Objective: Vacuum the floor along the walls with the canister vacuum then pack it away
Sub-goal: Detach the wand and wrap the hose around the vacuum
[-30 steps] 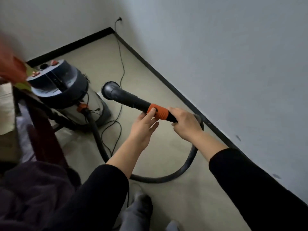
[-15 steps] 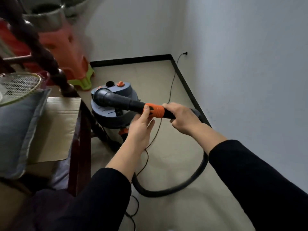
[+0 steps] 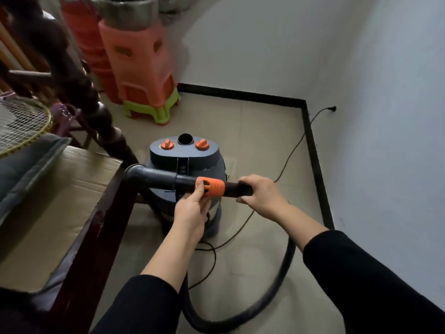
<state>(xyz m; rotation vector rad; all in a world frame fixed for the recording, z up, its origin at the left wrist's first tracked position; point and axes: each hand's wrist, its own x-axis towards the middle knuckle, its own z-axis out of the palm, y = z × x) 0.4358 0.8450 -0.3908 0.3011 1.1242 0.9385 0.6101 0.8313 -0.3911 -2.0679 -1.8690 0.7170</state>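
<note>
Holding tube level, open end toward 9 o'clock. Left hand pinching orange collar from below, thumb up against its 9 o'clock edge, fingers mostly hidden under the tube. Right hand wrapped round the tube just at 3 o'clock of the collar. Vacuum upright on floor, at 12 o'clock of the hands, partly behind the tube. Hose looping from under right wrist toward 6 o'clock. Cord trailing to 2 o'clock, plugged into wall. Stools stacked at 11 o'clock of vacuum.
</note>
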